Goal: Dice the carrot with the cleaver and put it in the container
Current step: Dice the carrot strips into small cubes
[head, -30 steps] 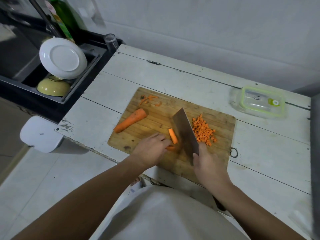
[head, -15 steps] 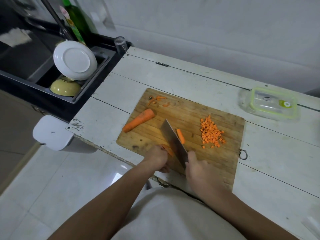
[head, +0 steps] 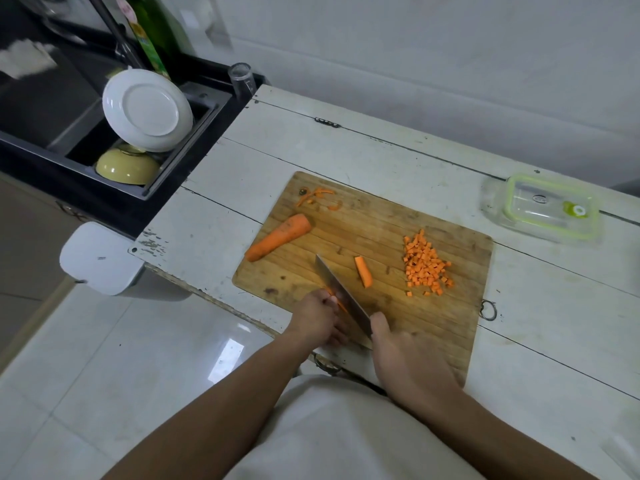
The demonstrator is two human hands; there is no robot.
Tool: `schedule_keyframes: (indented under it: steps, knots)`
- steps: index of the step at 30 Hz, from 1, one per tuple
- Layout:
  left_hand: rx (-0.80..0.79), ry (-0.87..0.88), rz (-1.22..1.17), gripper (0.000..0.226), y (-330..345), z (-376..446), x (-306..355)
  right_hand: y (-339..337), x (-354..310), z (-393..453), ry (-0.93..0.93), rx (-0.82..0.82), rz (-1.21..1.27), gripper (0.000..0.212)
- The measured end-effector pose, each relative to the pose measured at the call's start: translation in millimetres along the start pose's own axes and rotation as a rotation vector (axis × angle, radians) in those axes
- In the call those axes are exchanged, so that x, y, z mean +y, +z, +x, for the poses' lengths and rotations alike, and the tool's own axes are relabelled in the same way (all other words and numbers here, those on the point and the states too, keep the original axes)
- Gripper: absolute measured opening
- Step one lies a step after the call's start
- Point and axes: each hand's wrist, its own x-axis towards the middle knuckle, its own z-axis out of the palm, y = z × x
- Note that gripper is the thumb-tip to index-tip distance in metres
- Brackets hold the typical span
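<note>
Your right hand (head: 398,355) grips the steel cleaver (head: 341,294) at the near edge of the scratched bamboo cutting board (head: 446,327), its flat blade edge-down beside the thin carrot strip (head: 334,299) your left hand (head: 317,318) pinches. Farther in lie 1 short carrot stick (head: 363,271), a heap of small carrot cubes (head: 426,266) to the right and the tapered carrot half (head: 278,237) to the left. The clear rectangular container (head: 540,207), green-rimmed lid on, sits far right on the chipped white table (head: 554,306).

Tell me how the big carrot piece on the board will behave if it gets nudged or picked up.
The carrot piece looks round and tapered, so a nudge would probably make it roll in a curve toward its narrow end. It lies straight and solid on the board, so it should lift stiffly without bending. Its peeled surface may be a little slick.
</note>
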Motion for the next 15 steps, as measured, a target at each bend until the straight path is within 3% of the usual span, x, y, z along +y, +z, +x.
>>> schedule_keyframes:
  steps: [15]
  knots:
    - [-0.004,0.020,0.001,0.036,0.7,-8.7,8.3,6.5,-6.7,3.7,-0.108,-0.017,-0.070,0.034]
